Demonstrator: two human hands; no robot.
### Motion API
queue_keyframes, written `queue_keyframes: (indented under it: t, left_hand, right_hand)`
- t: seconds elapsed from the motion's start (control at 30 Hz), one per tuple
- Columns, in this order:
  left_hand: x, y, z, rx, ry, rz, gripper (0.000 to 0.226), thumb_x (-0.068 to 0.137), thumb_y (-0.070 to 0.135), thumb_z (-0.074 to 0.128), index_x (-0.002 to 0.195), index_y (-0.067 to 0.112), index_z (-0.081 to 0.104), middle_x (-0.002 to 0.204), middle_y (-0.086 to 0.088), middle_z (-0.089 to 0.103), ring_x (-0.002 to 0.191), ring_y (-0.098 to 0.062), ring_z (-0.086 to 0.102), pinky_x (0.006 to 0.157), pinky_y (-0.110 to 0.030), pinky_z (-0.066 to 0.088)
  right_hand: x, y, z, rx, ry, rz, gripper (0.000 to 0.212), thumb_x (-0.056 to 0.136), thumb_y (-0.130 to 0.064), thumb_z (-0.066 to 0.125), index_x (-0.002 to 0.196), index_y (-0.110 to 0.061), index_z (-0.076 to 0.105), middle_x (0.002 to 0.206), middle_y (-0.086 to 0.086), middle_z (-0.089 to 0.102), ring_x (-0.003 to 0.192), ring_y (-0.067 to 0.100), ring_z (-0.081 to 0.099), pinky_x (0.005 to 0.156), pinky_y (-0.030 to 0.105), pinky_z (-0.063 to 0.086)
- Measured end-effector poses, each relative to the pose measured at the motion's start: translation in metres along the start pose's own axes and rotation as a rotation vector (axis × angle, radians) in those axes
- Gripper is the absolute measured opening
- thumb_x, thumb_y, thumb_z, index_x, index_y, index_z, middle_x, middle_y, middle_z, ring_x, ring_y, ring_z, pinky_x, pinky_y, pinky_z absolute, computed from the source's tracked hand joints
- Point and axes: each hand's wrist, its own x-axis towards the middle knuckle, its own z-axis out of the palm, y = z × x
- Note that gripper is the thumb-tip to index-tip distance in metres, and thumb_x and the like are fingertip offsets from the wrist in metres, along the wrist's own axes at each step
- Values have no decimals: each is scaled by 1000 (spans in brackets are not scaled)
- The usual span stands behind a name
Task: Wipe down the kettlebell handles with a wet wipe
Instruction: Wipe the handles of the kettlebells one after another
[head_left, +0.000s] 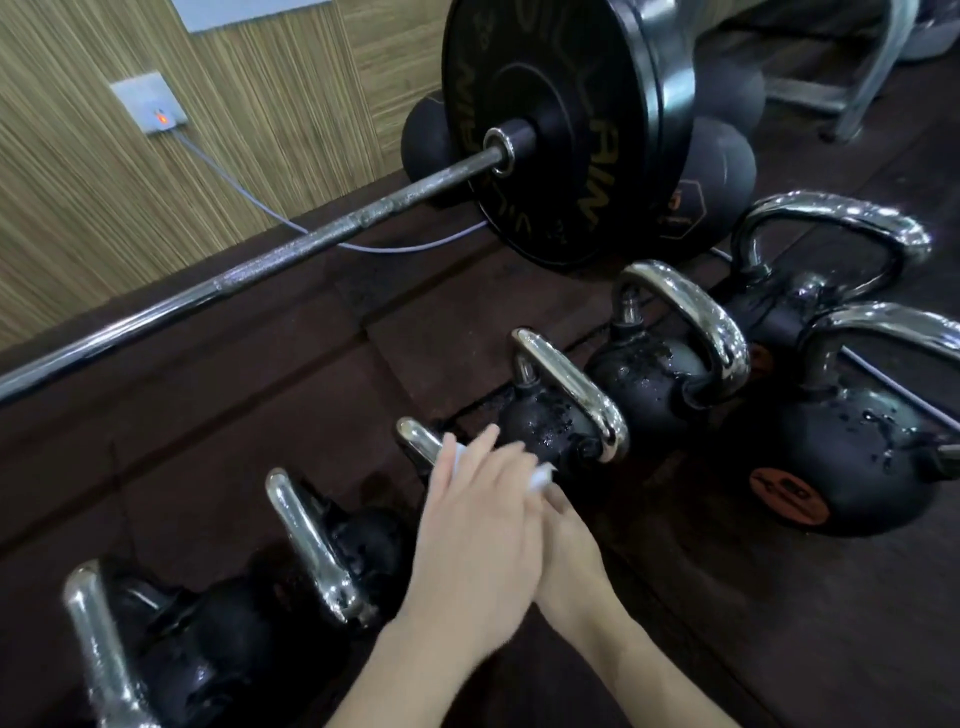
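Note:
Several black kettlebells with chrome handles stand in a row on the dark floor. My left hand (478, 525) lies over the handle (415, 441) of the third kettlebell from the left and holds a white wet wipe (542, 476) against it. The wipe peeks out on both sides of the hand. My right hand (569, 545) sits just under and to the right of the left one, its fingertips by the wipe's end; the left hand hides most of them. To the right stands a wet kettlebell (550, 421) with its handle (571, 389) bare.
A barbell (291, 249) with a large black plate (561, 130) lies behind the row, along a wood-panelled wall with a socket (150, 106) and a cable. Two bigger kettlebells (852, 457) stand at the right. Dark rubber floor tiles lie between barbell and kettlebells.

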Motion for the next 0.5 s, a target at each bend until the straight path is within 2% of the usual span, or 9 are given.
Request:
queue_keyframes:
  t: [0.07,0.1,0.17,0.23,0.27,0.3,0.4,0.47,0.5]
  left_hand:
    - [29,-15,-9,-63,-32,-147,57,103,26,13,140,33,56,140,17,58,155,-17,25,129,-42,0]
    - [44,-23,-13,-123,-47,-227,56,105,24,13,141,32,55,139,15,59,154,-19,27,129,-45,1]
    - [72,-32,-27,-289,-50,-376,48,108,21,21,140,25,57,137,4,61,145,-26,42,124,-49,18]
    - [93,-32,-45,-544,20,-503,40,111,24,29,132,13,61,123,-5,64,121,-29,56,101,-44,39]
    - [100,-30,-50,-654,59,-568,38,111,28,31,127,13,62,116,-3,63,111,-26,57,91,-39,39]
    - [109,-28,-51,-704,70,-606,38,110,30,31,126,14,61,114,-2,63,107,-25,56,88,-37,39]
    - [145,-20,-37,-842,57,-689,40,108,30,32,126,10,62,118,-12,67,106,-33,62,90,-42,48]
    - [163,-15,-21,-986,1,-796,42,106,34,36,126,7,62,108,-14,67,90,-30,64,79,-36,50]
    - [170,-11,-14,-1116,-37,-857,47,105,40,37,131,9,61,110,-14,67,92,-29,66,82,-34,51]
  right_hand:
    - [-1,1,-11,13,-45,-8,73,66,-50,82,133,-31,59,125,-24,50,112,-3,57,93,9,43]
    - [-4,2,-19,-6,-82,-19,84,62,-56,86,137,-34,56,130,-25,48,118,-4,54,100,14,44]
    - [-5,7,-35,-75,-61,-44,83,62,-63,87,134,-35,59,130,-26,48,119,-4,52,103,19,46]
    - [-7,19,-48,-64,35,-54,70,63,-65,86,119,-29,67,121,-25,53,112,-4,57,94,17,50]
    - [-6,23,-54,-60,103,-52,66,62,-65,85,112,-26,68,116,-25,55,108,-5,59,90,15,51]
    - [-2,27,-61,-61,170,-39,64,61,-63,85,109,-25,66,113,-25,54,105,-7,59,88,15,51]
    - [14,30,-78,-39,259,32,71,59,-55,90,116,-29,59,116,-26,51,107,-5,58,91,20,52]
    - [28,31,-81,-6,257,22,85,57,-46,96,130,-30,54,129,-20,52,117,-1,55,97,25,49]
    - [34,32,-82,8,236,21,92,57,-44,96,137,-30,53,136,-19,50,124,1,52,101,26,48]
